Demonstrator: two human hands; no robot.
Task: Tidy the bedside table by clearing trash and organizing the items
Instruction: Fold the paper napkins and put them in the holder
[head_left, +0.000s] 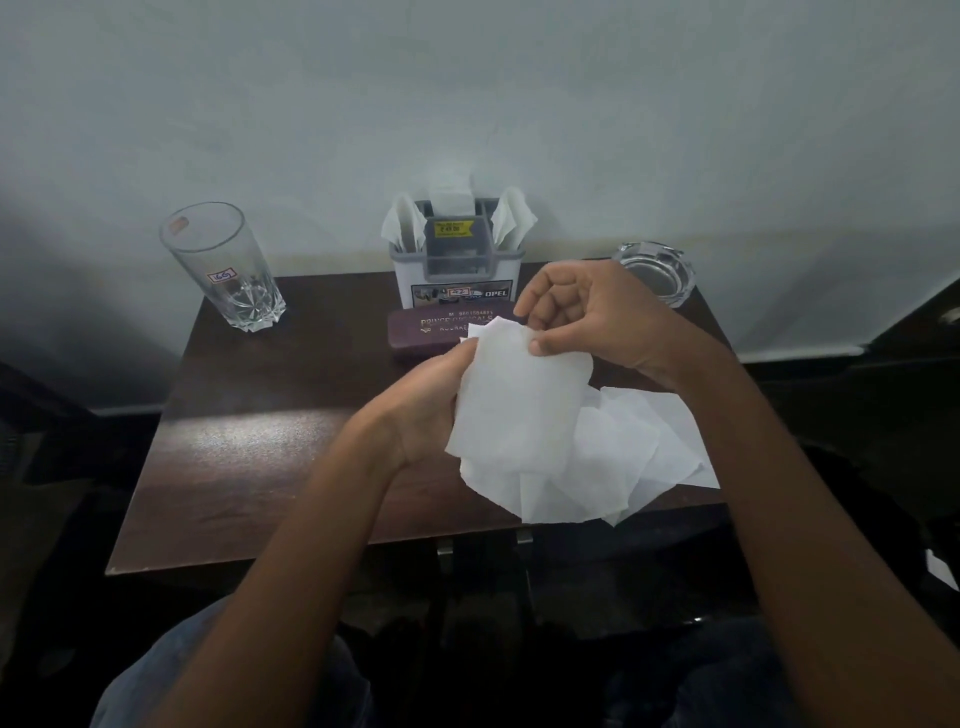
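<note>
Above the dark wooden bedside table (249, 457), my left hand (421, 410) holds a white tissue (519, 405) from its left side. My right hand (582, 312) pinches the tissue's top edge between thumb and curled fingers. More white tissues (644, 447) lie loose on the table under and to the right of the held one. Behind my hands lies a maroon spectacle case (431, 332), partly hidden by the tissue.
A tall empty glass (223, 265) stands at the back left corner. A grey holder (457, 260) with tissues stands at the back middle against the wall. A glass ashtray (654, 270) sits at the back right. My knees are below the table's front edge.
</note>
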